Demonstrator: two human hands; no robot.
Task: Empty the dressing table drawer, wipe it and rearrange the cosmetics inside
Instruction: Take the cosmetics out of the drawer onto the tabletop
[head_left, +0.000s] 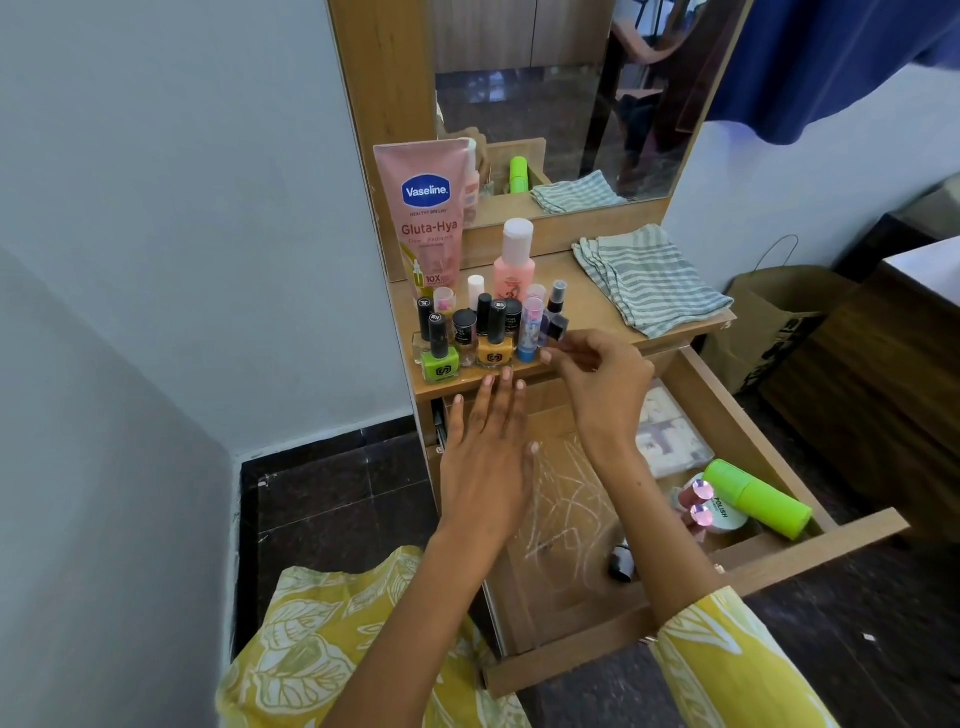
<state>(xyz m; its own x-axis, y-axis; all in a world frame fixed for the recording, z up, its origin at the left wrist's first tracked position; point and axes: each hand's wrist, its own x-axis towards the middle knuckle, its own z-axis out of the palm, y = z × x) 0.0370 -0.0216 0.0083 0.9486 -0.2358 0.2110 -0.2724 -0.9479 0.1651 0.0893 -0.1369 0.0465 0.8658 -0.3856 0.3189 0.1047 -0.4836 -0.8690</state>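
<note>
Drawer open below, right hand pinches a small dark bottle; left hand hovers flat, fingers straight

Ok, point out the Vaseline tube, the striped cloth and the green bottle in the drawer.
Vaseline tube (427, 213): head view, on its blue logo.
Striped cloth (649, 278): head view, middle of the folded cloth.
Green bottle (756, 498): head view, middle of its body.
</note>
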